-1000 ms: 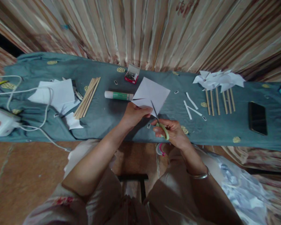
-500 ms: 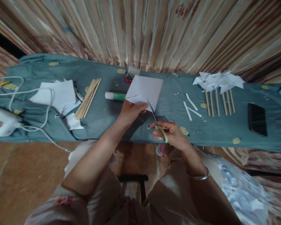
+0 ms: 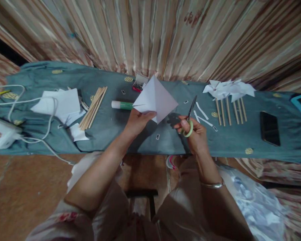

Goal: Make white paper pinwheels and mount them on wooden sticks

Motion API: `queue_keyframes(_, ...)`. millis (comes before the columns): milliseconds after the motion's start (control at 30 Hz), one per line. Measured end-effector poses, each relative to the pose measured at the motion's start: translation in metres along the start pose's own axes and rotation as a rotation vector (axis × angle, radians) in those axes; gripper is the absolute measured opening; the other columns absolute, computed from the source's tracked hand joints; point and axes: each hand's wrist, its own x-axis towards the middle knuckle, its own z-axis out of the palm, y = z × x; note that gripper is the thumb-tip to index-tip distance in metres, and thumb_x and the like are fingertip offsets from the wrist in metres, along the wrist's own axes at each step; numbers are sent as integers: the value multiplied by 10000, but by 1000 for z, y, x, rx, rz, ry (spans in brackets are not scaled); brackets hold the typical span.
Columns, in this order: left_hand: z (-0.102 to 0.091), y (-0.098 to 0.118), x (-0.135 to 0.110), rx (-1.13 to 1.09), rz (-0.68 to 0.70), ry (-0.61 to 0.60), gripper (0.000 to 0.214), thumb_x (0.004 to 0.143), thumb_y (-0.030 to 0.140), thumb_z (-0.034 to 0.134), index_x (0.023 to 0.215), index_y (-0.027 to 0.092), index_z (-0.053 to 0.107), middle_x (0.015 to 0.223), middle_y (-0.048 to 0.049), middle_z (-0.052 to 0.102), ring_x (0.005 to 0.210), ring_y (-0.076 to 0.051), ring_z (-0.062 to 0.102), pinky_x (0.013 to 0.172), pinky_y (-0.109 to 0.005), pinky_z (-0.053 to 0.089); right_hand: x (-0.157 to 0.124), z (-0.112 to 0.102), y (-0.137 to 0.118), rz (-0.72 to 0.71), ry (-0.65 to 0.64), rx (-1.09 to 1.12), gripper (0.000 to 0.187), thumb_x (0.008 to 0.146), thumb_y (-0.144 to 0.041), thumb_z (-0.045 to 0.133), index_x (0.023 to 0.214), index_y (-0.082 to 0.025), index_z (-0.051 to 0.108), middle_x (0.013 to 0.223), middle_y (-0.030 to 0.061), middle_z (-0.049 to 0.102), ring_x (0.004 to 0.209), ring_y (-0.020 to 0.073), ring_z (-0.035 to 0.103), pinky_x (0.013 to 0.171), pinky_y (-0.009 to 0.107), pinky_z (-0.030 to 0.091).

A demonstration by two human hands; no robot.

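Between the thumb and fingers of my left hand [image 3: 138,123] is a square sheet of white paper [image 3: 159,97], held up by its lower-left part with one corner pointing at me. A crease runs down its middle, and a slit shows near its left corner. My right hand [image 3: 197,134] grips scissors [image 3: 191,112] by their light green handles. The blades look closed and point up, away from the paper. Behind the sheet, partly hidden, lie a green and white glue stick [image 3: 122,105] and a small red box [image 3: 137,86].
On the blue-green cloth [image 3: 110,134] are wooden sticks [image 3: 94,108], white sheets [image 3: 61,103], paper strips [image 3: 202,115], paper pinwheels [image 3: 228,89] on sticks and a black phone [image 3: 270,129]. A white cable [image 3: 51,122] trails at left. A plastic bag [image 3: 258,201] with paper scraps sits lower right.
The scissors have come out of the paper; my right hand has moved right and turned the blades upward. In my left hand the sheet has tilted and turned slightly.
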Motion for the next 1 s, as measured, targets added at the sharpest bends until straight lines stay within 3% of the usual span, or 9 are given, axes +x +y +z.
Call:
queue_keyframes(233, -6, -15, 2, 286, 59, -183, 221, 640, 285, 691, 818, 155, 676, 782, -20, 703, 796, -212, 655, 779, -319, 510, 21, 0, -1, -68, 57, 186, 322, 657, -470, 842, 854, -239, 733, 690, -37, 702, 549, 74, 593, 530, 211, 485)
queue_keyframes(533, -2, -5, -12, 593, 63, -399, 156, 652, 290, 619, 686, 151, 681, 685, -6, 657, 689, -189, 615, 650, -262, 472, 36, -2, -11, -85, 5, 70, 398, 636, -525, 827, 911, -257, 720, 731, -30, 683, 609, 116, 592, 606, 289, 517)
queue_keyframes(733, 3, -5, -16, 575, 61, -417, 129, 631, 266, 620, 646, 157, 688, 737, -7, 682, 712, -185, 629, 677, -261, 476, 35, 4, -16, -66, -63, 20, 397, 554, -389, 888, 892, -247, 733, 671, -64, 631, 578, 102, 524, 554, 270, 450)
queue_keyframes(1000, 10, -14, -16, 272, -128, -250, 216, 608, 365, 727, 653, 156, 701, 646, -1, 644, 628, -149, 574, 615, -258, 452, 36, 13, -12, -82, 84, 85, 443, 481, -407, 900, 844, -252, 699, 696, -56, 679, 596, 115, 557, 571, 268, 474)
